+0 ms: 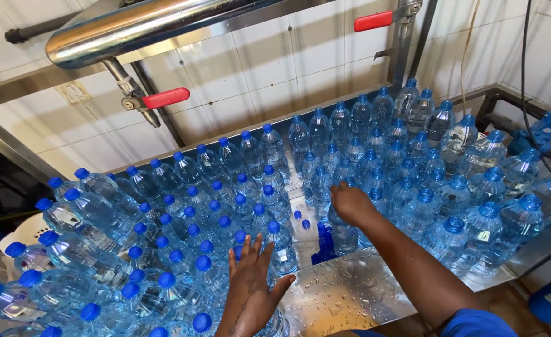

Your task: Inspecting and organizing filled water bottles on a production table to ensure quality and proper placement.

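- Head view looks down on a wet steel table (pixel 350 293) packed w/ clear plastic water bottles, all w/ blue caps.
- Left hand (pixel 250 284) at approx 6 o'clock, palm down, fingers spread apart, resting flat on the caps of the left bottle group (pixel 163 249); not gripping anything.
- Left bottle group fills 7 to 10 o'clock; those at the far left lean outward in the picture.
- Right hand (pixel 350 203) near centre, toward 1 o'clock, forearm running down to 5 o'clock. Fingers curl down together over the top of one bottle (pixel 344 234) at the edge of the right group; cap itself hidden under the hand, so can't tell if it's really clamped.
- Right bottle group (pixel 438 187) spreads from 12 to 3 o'clock, standing upright.
- Between the two groups: narrow bare gap w/ loose blue caps (pixel 322 246) piled just beside the held bottle, two more lying apart at centre.
- Up top, 10 to 12 o'clock: shiny steel pipe (pixel 132 28) w/ red-handled valve (pixel 163 98); second red handle (pixel 373 20) at 1 o'clock. White tiled wall behind.
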